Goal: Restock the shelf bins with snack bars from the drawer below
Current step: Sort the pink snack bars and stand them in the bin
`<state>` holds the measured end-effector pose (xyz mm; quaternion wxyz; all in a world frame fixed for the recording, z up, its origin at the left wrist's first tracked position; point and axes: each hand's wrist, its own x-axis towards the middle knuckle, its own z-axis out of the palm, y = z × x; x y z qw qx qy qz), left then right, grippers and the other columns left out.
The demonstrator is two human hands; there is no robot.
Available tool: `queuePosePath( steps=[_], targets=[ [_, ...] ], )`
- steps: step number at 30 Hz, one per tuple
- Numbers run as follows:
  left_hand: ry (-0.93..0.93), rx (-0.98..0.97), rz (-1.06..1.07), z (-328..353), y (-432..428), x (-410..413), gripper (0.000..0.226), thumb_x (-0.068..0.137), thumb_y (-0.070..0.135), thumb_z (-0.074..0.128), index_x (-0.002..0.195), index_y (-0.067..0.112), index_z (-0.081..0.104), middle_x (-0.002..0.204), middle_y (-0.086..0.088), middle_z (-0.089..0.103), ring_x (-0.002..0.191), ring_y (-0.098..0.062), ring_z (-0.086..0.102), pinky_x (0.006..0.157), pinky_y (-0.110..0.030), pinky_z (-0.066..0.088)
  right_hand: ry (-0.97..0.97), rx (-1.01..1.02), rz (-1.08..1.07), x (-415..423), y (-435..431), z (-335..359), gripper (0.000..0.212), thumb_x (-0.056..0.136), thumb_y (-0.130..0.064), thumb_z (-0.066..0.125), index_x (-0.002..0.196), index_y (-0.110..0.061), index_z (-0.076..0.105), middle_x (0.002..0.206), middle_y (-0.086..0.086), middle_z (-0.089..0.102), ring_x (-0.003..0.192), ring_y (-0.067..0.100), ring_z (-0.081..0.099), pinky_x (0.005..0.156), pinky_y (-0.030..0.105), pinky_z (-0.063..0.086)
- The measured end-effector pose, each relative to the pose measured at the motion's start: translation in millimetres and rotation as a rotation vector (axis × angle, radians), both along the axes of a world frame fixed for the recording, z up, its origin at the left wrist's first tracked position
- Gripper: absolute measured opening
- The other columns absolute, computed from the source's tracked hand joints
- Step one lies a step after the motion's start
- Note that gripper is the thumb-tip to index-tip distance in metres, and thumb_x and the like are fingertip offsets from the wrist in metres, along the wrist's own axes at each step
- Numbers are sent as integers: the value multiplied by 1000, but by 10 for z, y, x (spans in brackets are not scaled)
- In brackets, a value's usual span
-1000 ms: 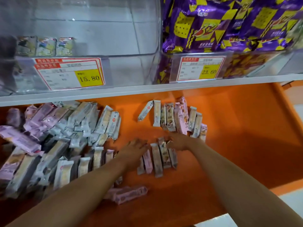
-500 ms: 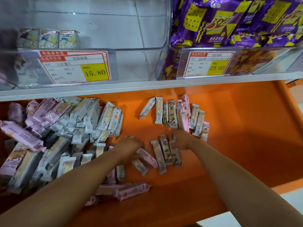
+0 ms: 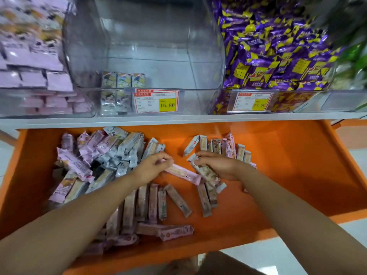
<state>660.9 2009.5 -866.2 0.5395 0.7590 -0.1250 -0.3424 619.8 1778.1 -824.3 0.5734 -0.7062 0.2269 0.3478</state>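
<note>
An orange drawer (image 3: 297,175) stands pulled out below the shelf, with several wrapped snack bars in it. My left hand (image 3: 153,167) pinches one end of a pink snack bar (image 3: 184,174) lifted over the drawer's middle. My right hand (image 3: 218,165) grips a small bundle of brown-and-white bars (image 3: 206,173). A heap of bars (image 3: 99,155) lies at the drawer's left, a row of bars (image 3: 151,203) sits under my arms, and a short row (image 3: 224,145) lies at the back. Above, the clear middle bin (image 3: 147,56) holds only three small packs (image 3: 123,80) at its front left.
The left bin (image 3: 31,62) is stacked with pink packs. Purple-and-yellow bags (image 3: 274,52) fill the right bin. Price tags reading 15.80 (image 3: 155,101) and 23.60 (image 3: 251,102) hang on the bin fronts. A white shelf edge (image 3: 178,118) overhangs the drawer's back.
Both hands lifted off the drawer floor, each now holding bars picked from the middle group. The camera tilted upward, showing more of the bins.
</note>
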Motion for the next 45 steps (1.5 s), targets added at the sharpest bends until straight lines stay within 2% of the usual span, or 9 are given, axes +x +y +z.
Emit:
queuePosePath(
  steps=[6, 10, 14, 17, 21, 24, 32, 37, 45],
  targets=[
    [75, -64, 110, 340, 328, -65, 26, 97, 5, 54, 118, 20, 56, 105, -15, 52, 70, -17, 58, 61, -22, 52, -28, 53, 65, -85, 471, 238, 65, 98, -27, 54, 154, -18, 22, 163, 2, 11, 150, 20, 10, 120, 36, 12],
    [74, -151, 181, 552, 521, -133, 34, 96, -4, 47, 116, 22, 54, 98, -6, 56, 78, -15, 58, 72, -31, 53, -89, 53, 102, -149, 673, 412, 79, 91, -34, 64, 154, -18, 19, 162, 2, 17, 148, 19, 16, 117, 35, 16],
    [117, -288, 279, 795, 648, -226, 46, 90, -14, 42, 121, 17, 55, 96, -8, 55, 84, -19, 52, 73, -28, 45, -90, 109, 155, -223, 929, 660, 40, 88, -26, 70, 123, -27, 49, 121, -13, 58, 122, 7, 46, 109, 24, 28],
    [139, -350, 346, 913, 764, -294, 49, 91, -16, 42, 129, 13, 49, 95, -15, 56, 91, -28, 53, 79, -32, 49, -206, 74, 166, -256, 1123, 740, 102, 59, -52, 88, 143, -19, 42, 143, -3, 51, 132, 17, 46, 115, 38, 31],
    [240, -393, 364, 1073, 884, -383, 24, 95, 4, 57, 117, 2, 50, 100, -26, 55, 92, -34, 61, 84, -37, 59, -285, 40, 81, -268, 1300, 888, 64, 77, -31, 82, 131, -16, 51, 131, 0, 60, 114, 15, 59, 86, 20, 47],
    [267, -371, 371, 1175, 969, -470, 24, 92, 15, 66, 111, 10, 52, 102, -16, 60, 90, -26, 62, 80, -35, 59, -345, -3, 93, -287, 1435, 921, 96, 56, -51, 91, 136, -18, 49, 133, 2, 61, 121, 21, 58, 102, 40, 46],
    [138, -299, 272, 1605, 1297, -562, 39, 92, 17, 65, 129, 24, 54, 113, -15, 65, 99, -29, 65, 70, -31, 58, -453, 107, 116, -328, 1753, 1254, 54, 83, -17, 75, 131, -13, 52, 117, 9, 69, 106, 24, 66, 85, 29, 51],
    [-75, -192, 307, 2001, 1537, -529, 35, 96, 18, 59, 131, 15, 55, 109, -9, 69, 85, -14, 62, 73, -28, 50, -469, 220, 48, -252, 1876, 1560, 38, 92, 6, 48, 129, -3, 45, 82, 8, 67, 69, 21, 63, 60, 30, 54],
    [-439, -74, 511, 2514, 1903, -205, 35, 98, 27, 53, 131, 15, 49, 102, -5, 58, 82, -15, 52, 71, -30, 40, -636, 312, -157, 134, 2154, 2108, 35, 95, 10, 46, 128, 1, 39, 106, 19, 63, 83, 23, 66, 71, 33, 60]
  ],
)
